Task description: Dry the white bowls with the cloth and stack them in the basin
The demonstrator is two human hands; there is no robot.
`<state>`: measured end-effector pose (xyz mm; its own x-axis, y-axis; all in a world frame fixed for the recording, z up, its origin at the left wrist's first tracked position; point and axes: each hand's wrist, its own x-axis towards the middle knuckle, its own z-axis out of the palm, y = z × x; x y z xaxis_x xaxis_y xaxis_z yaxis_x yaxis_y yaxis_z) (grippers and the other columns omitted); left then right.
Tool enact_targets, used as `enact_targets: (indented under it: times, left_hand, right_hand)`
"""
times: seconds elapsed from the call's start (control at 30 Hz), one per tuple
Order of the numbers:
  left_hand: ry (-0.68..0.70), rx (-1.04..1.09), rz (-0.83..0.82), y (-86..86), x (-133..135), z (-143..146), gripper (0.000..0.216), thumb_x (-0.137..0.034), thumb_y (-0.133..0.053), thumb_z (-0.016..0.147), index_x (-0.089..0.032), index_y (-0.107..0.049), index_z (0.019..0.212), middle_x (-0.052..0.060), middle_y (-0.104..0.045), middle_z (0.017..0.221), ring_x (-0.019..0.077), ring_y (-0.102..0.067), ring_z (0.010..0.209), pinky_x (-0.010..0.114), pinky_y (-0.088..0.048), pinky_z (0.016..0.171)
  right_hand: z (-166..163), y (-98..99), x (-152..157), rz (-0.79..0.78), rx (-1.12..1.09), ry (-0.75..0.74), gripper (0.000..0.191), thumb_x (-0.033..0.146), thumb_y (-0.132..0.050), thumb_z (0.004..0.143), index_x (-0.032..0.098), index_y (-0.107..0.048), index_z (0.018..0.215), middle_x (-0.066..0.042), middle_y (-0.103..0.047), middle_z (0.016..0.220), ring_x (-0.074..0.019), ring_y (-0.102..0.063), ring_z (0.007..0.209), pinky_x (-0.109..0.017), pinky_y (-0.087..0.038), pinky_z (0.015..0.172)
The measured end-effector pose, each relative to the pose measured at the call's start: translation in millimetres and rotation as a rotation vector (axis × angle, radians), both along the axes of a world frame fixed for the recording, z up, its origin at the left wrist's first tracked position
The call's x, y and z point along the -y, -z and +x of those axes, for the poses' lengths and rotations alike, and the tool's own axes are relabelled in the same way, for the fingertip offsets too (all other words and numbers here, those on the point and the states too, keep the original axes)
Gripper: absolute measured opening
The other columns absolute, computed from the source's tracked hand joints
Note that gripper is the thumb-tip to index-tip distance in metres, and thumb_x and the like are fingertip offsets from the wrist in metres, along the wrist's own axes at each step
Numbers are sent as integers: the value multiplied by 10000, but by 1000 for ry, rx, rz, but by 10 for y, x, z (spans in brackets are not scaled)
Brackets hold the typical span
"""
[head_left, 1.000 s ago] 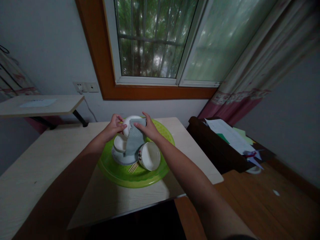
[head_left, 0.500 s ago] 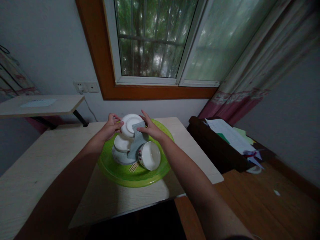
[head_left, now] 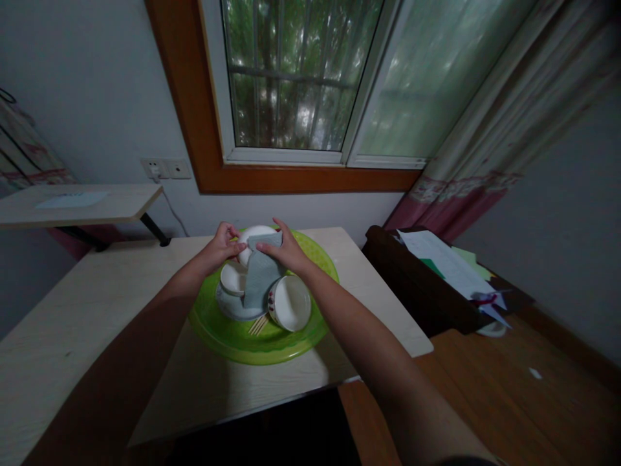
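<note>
My left hand (head_left: pixel 220 246) grips the left rim of a small white dish (head_left: pixel 253 237), held tilted above a round green tray (head_left: pixel 291 336). My right hand (head_left: pixel 284 249) presses a grey cloth (head_left: pixel 259 275) against the dish; the cloth hangs down over the stack below. In the tray lie a white plate (head_left: pixel 231 309) with a small white bowl (head_left: pixel 231 278) on it, a patterned white bowl (head_left: pixel 291 303) tipped on its side, and wooden chopsticks (head_left: pixel 258 324).
The tray rests on a light wooden table (head_left: pixel 72 323) under a window. A second small table (head_left: pixel 97 202) stands at the left by a wall socket (head_left: pixel 165 169). A dark cabinet (head_left: pixel 422 291) with papers (head_left: pixel 444 259) stands at the right, beside a curtain (head_left: pixel 485 142).
The dish was turned up half a second ago with the cloth lower on it. Now the dish is tilted back down and my right hand with the cloth covers its upper face.
</note>
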<state>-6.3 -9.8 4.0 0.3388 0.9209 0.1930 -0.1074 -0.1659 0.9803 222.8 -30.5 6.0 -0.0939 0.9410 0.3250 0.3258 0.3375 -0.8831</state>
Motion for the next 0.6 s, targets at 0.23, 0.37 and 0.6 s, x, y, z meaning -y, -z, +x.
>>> enact_targets:
  times: [0.23, 0.37, 0.6]
  left_hand:
    - [-62, 68, -33, -53, 32, 12, 625, -373, -853, 668, -258, -325, 981, -24, -507, 1014, 83, -573, 706, 162, -460, 508]
    - [-80, 108, -72, -100, 58, 12, 656, -359, -865, 634, -265, -309, 970, -27, -504, 1019, 95, -579, 725, 184, -489, 519]
    - [-77, 76, -55, -72, 47, 6, 644, -364, -856, 646, -264, -313, 977, -28, -493, 1005, 90, -557, 713, 176, -470, 515]
  right_hand:
    - [49, -1, -50, -86, -224, -48, 910, 560, -765, 782, 257, -362, 1539, -66, -692, 1160, -257, -667, 1075, -491, -488, 1066]
    - [70, -3, -56, -128, -378, -185, 945, 464, -785, 767, 270, -315, 1564, -56, -674, 1249, -240, -668, 1076, -462, -508, 1064]
    - [82, -23, 1, -149, -331, -318, 1186, 352, -887, 633, 287, -216, 1610, -80, -518, 1473, -256, -612, 1221, -449, -488, 1107]
